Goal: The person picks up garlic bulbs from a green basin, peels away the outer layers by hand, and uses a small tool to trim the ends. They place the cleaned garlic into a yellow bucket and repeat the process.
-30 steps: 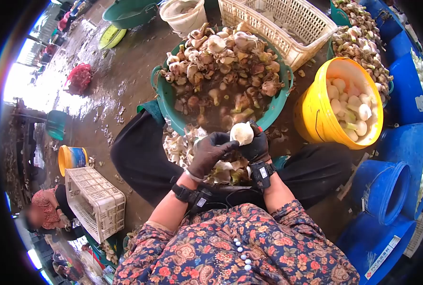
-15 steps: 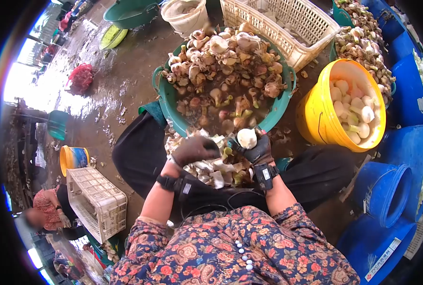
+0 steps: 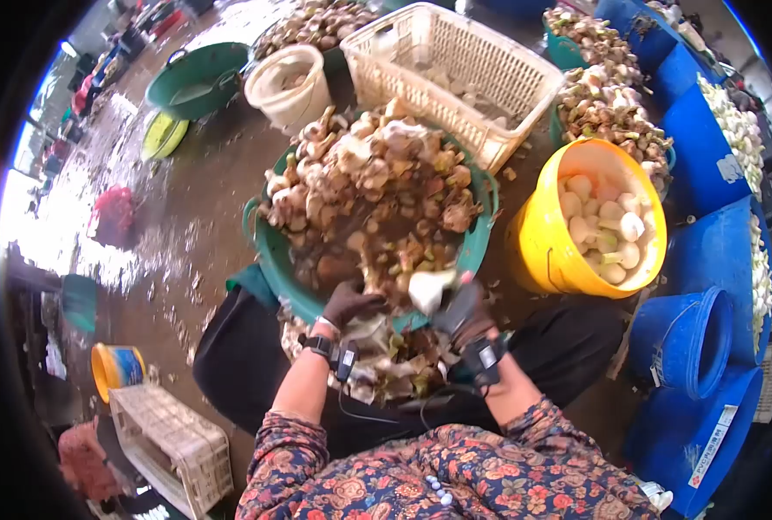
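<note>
Holding, item one — small peeled white bulb [image 3: 426, 291], pinched in the dark-gloved fingers of my right hand [image 3: 464, 319], just above the near rim of the round green plastic basin [image 3: 271, 258]. Judged light, firm, smooth and wet, so likely slippery against the glove. Best gripped round its widest part with fingertips opposed, not by the tapered end. The bare flesh looks easy to bruise or nick.

Item two: my left hand [image 3: 351, 303], also dark-gloved, fingers curled down onto the heaped unpeeled brown-and-cream bulbs [image 3: 377, 186] at the basin's near edge. Whether it has closed on one I cannot tell. These appear rougher, with loose husk and stub stalks, and probably offer better purchase.

Item three: heap of pale peelings [image 3: 390, 368] on my lap, between both wrists. Judged soft and limp.

Item four: yellow plastic bucket [image 3: 537, 260], just right of the basin, holding more peeled white bulbs. Beyond it — white plastic lattice crate [image 3: 490, 65] behind the basin, and blue plastic drums [image 3: 653, 336] at far right.
</note>
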Available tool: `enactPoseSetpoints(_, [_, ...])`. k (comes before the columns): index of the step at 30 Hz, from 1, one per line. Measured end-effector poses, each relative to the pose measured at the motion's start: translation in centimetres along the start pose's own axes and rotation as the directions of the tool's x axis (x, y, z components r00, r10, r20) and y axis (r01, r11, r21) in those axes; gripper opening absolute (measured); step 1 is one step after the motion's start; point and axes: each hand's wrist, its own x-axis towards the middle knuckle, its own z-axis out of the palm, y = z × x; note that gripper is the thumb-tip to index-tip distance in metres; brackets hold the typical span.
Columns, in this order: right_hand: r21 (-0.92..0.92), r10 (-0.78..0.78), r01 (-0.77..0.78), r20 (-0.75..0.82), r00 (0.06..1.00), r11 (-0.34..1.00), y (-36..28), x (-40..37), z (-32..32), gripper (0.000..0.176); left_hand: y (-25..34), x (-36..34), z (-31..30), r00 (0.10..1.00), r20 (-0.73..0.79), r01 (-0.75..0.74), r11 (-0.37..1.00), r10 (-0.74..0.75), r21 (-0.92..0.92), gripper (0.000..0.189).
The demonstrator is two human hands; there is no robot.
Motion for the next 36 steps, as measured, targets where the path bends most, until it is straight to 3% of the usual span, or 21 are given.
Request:
enactPoseSetpoints(1, [-0.426,-0.343,0.111,-0.519,0.783,0.898,0.5,2.5,9.0,0.055,2.8,-1.0,0.4,0.989,0.0,-0.15,0.989,0.15,-0.006,0.046])
enactPoseSetpoints(4, [-0.41,-0.39,0.175,-0.53,0.753,0.895,-0.3,3.7,14.2,0.045,8.2,-5.3,1.3,0.984,0.037,-0.171,0.98,0.176,-0.105,0.043])
enactPoseSetpoints(6, [-0.932,-0.488,-0.107,-0.277,0.828,0.347,-0.2,2.5,13.4,0.032,11.1,-7.5,2.0,0.922,-0.032,-0.348,0.859,0.387,0.376,0.047])
enactPoseSetpoints(7, [-0.977,-0.44,-0.187,-0.213,0.872,0.103,-0.1,1.4,10.0,0.019,11.6,-8.3,2.6,0.921,-0.036,-0.348,0.86,0.388,0.373,0.047])
enactPoseSetpoints(9, [-0.954,-0.448,-0.275,-0.196,0.872,-0.118,3.4,0.2,9.5,0.025,12.0,-9.8,3.7,0.769,-0.074,-0.465,0.634,0.635,0.618,0.05])
enactPoseSetpoints(12, [-0.894,-0.463,-0.442,-0.363,0.809,-0.072,5.6,-1.0,9.8,0.03,11.8,-11.3,4.7,0.802,-0.055,-0.43,0.639,0.595,0.638,0.051])
enactPoseSetpoints(17, [-0.919,-0.349,-0.29,-0.188,0.918,-0.268,5.1,-1.8,9.9,0.03,11.2,-11.9,4.1,0.795,-0.032,-0.465,0.643,0.605,0.609,0.049])
enactPoseSetpoints(18, [-0.94,-0.29,-0.332,-0.297,0.91,-0.077,4.9,-2.3,9.6,0.028,11.0,-11.8,3.6,0.846,0.017,-0.477,0.744,0.533,0.468,0.048])
enactPoseSetpoints(19, [-0.941,-0.285,-0.33,-0.296,0.912,-0.078,4.6,-2.5,9.8,0.028,10.8,-11.7,3.3,0.884,0.08,-0.461,0.829,0.461,0.317,0.048])
enactPoseSetpoints(20, [-0.908,-0.248,-0.384,-0.415,0.875,0.164,4.2,-2.7,9.9,0.028,10.4,-11.8,3.5,0.922,0.089,-0.386,0.917,0.378,0.098,0.052])
enactPoseSetpoints(21, [-0.816,-0.183,-0.422,-0.52,0.834,0.394,4.1,-2.7,9.9,0.027,10.0,-11.8,4.0,0.922,0.085,-0.385,0.918,0.377,0.099,0.052])
enactPoseSetpoints(22, [-0.816,-0.18,-0.423,-0.52,0.835,0.395,4.2,-2.7,9.9,0.027,10.1,-11.9,4.9,0.932,0.048,-0.355,0.932,0.359,-0.075,0.054])
enactPoseSetpoints(24, [-0.6,-0.065,-0.493,-0.673,0.736,0.63,4.9,-2.3,9.7,0.037,9.7,-11.6,6.5,0.948,-0.02,-0.304,0.885,0.317,-0.352,0.06])
enactPoseSetpoints(25, [-0.465,0.008,-0.508,-0.733,0.681,0.725,5.1,-2.3,9.6,0.044,8.8,-11.0,6.6,0.949,-0.018,-0.301,0.887,0.314,-0.35,0.06])
enactPoseSetpoints(27, [-0.466,0.089,-0.549,-0.702,0.707,0.694,4.2,-3.0,7.4,0.055,7.2,-10.2,7.1,0.831,-0.157,-0.529,0.846,0.533,0.073,0.069])
enactPoseSetpoints(29, [-0.546,0.054,-0.533,-0.665,0.745,0.646,4.2,-2.5,7.2,0.054,8.2,-10.8,6.2,0.731,-0.25,-0.421,0.708,0.635,0.567,0.093])
enactPoseSetpoints(31, [-0.634,-0.034,-0.481,-0.624,0.78,0.605,4.1,-2.5,7.1,0.05,9.3,-11.1,5.9,0.555,-0.278,-0.361,0.528,0.784,0.769,0.074])
enactPoseSetpoints(32, [-0.641,-0.02,-0.602,-0.692,0.721,0.476,3.8,-2.3,6.9,0.047,8.9,-11.0,5.6,0.558,-0.28,-0.356,0.53,0.781,0.77,0.074])
enactPoseSetpoints(34, [-0.678,-0.093,-0.683,-0.725,0.682,0.272,4.3,-2.5,7.8,0.038,7.7,-10.6,4.9,0.829,0.068,-0.467,0.621,0.555,0.629,0.043])
enactPoseSetpoints(35, [-0.675,-0.089,-0.686,-0.727,0.681,0.27,4.2,-2.6,7.6,0.038,7.2,-10.4,5.1,0.831,0.064,-0.464,0.625,0.553,0.628,0.043])
enactPoseSetpoints(36, [-0.723,-0.03,-0.643,-0.67,0.742,0.252,4.0,-2.7,7.1,0.036,6.7,-10.2,5.3,0.891,-0.044,-0.392,0.815,0.452,0.428,0.034])
